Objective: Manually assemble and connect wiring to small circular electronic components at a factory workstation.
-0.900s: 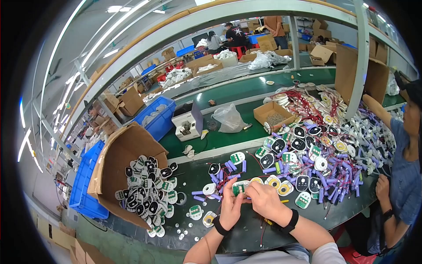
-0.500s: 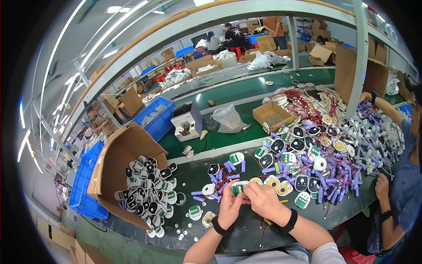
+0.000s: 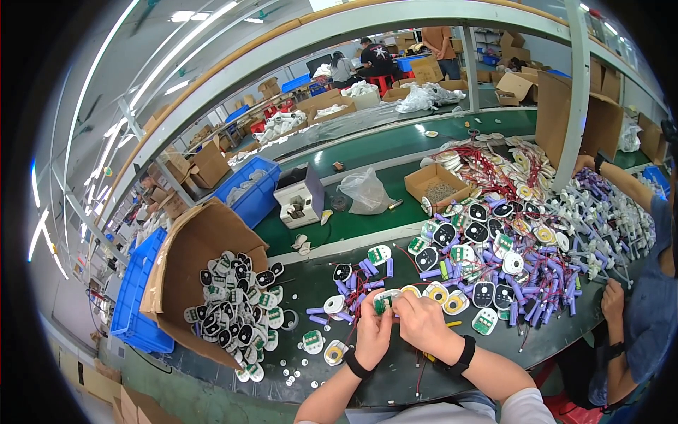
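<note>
My left hand (image 3: 372, 333) holds a white oval housing with a green circuit board (image 3: 383, 302), gripped between thumb and fingers with the board side up. My right hand (image 3: 426, 326) is closed in a pinch at the housing's right edge; its fingertips hide whatever they hold. Around them on the dark bench lie yellow-centred round discs in white housings (image 3: 455, 304), purple battery cells (image 3: 371, 267) with red wires, and a white ring-shaped part (image 3: 334, 304). Left of my left wrist rest another board housing (image 3: 312, 342) and a disc housing (image 3: 335, 352).
A tipped cardboard box (image 3: 169, 272) spills finished-looking housings at left, beside blue crates (image 3: 138, 300). Heaped batteries and wired parts (image 3: 544, 283) cover the right side. A co-worker's hand (image 3: 613, 304) rests at the right edge. A small carton (image 3: 438, 185) and grey-white machine (image 3: 299, 198) stand beyond.
My right fingers have shifted slightly at the housing's right edge, and more of the green board shows. The left hand keeps its grip. The co-worker's upper arm has moved a little.
</note>
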Tool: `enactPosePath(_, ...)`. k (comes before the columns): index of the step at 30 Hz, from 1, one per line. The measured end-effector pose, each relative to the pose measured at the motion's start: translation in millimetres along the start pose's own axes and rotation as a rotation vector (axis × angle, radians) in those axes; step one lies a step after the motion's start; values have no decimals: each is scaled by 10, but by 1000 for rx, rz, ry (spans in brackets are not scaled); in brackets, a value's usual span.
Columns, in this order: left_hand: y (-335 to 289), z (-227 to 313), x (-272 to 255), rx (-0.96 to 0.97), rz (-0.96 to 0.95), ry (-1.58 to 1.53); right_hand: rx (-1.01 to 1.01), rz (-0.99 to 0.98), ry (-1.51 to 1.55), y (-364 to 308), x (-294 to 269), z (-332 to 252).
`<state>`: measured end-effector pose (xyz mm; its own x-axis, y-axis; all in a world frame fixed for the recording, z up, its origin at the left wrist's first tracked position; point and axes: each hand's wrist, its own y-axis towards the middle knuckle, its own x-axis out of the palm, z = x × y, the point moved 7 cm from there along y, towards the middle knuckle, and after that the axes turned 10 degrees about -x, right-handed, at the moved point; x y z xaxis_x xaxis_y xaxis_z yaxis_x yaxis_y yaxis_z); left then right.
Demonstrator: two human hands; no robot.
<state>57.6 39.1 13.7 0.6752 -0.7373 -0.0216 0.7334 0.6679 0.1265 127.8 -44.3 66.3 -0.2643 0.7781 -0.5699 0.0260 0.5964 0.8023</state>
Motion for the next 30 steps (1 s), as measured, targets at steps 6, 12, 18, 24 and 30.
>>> enactPosePath(6,-17,37,2,-21,0,52,-1,95,68,5,-19,-29)
enactPosePath(12,64,53,-34,-51,-21,-75,-17,80,110,-9,-7,41)
enactPosePath(18,114,-17,-329,-259,-48,-263,371,48,414,-51,-46,326)
enactPosePath(24,159,6,-384,-263,-59,-362,390,-226,594,-181,253,314)
enactPosePath(30,150,6,-384,-240,-33,-413,348,-371,503,-286,410,357)
